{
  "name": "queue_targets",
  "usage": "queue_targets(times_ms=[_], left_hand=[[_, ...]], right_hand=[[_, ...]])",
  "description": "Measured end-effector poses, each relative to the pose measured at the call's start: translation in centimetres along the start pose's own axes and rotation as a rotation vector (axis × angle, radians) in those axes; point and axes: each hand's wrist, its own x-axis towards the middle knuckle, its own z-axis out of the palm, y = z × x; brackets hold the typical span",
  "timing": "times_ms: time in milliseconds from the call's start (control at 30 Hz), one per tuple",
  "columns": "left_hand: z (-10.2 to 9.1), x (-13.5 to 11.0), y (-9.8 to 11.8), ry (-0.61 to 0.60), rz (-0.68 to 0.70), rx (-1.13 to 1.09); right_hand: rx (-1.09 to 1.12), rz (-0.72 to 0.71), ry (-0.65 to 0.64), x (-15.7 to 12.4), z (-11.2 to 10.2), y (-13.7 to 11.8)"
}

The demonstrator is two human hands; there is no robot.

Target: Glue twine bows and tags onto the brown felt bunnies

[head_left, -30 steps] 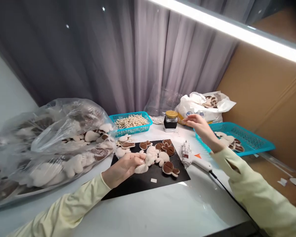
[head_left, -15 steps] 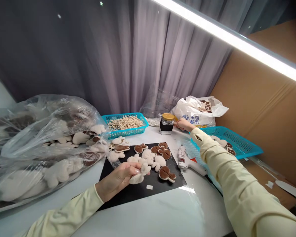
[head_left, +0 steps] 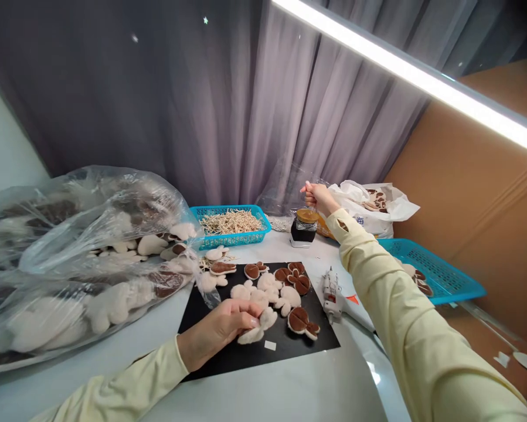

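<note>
My left hand [head_left: 217, 330] rests on the black mat [head_left: 245, 354], its fingers curled over a cream plush paw piece [head_left: 258, 328]. More cream and brown plush pieces [head_left: 285, 281] lie spread on the mat beyond it. My right hand [head_left: 316, 196] is stretched far back over a small dark jar with a gold lid [head_left: 303, 225]. Its fingers are pinched on the edge of a clear plastic bag [head_left: 285, 187] that stands against the curtain.
A big clear bag of plush pieces [head_left: 82, 258] fills the left. A teal basket of pale sticks [head_left: 232, 225] stands at the back, a second teal basket [head_left: 439, 272] at the right. A white glue gun [head_left: 332, 288] lies beside the mat. A white shopping bag [head_left: 373, 202] sits behind.
My right hand has risen from beside the jar to above it and taken hold of the clear bag's edge. My left hand stays on the cream piece.
</note>
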Motion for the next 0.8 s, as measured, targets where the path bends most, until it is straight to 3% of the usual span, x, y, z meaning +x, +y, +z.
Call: queue_targets(times_ms=[67, 133, 333, 433, 533, 600, 800], left_hand=[[0.1, 0.0, 0.0, 0.038, 0.012, -0.010], [0.3, -0.1, 0.1, 0.076, 0.046, 0.004], [1.2, -0.7, 0.8, 0.078, 0.165, 0.198], [2.2, -0.7, 1.7, 0.099, 0.237, 0.325], [3.7, 0.2, 3.1, 0.135, 0.325, 0.404], [4.9, 1.6, 4.0, 0.143, 0.364, 0.435], [7.8, 6.8, 4.4, 0.150, 0.565, 0.710]], right_hand=[[-0.033, -0.074, -0.038, -0.9, 1.0, -1.8], [-0.087, -0.148, -0.078, -3.7, 1.7, -2.9], [-0.277, -0.397, -0.103, -18.8, 1.0, -3.0], [-0.205, -0.448, -0.151, -24.4, 0.1, -2.0], [0.200, -0.306, -0.222, -26.9, 0.1, -0.3], [0.387, -0.230, -0.203, -27.4, 0.8, 1.1], [0.498, -0.120, -0.209, -28.6, 3.1, 4.9]])
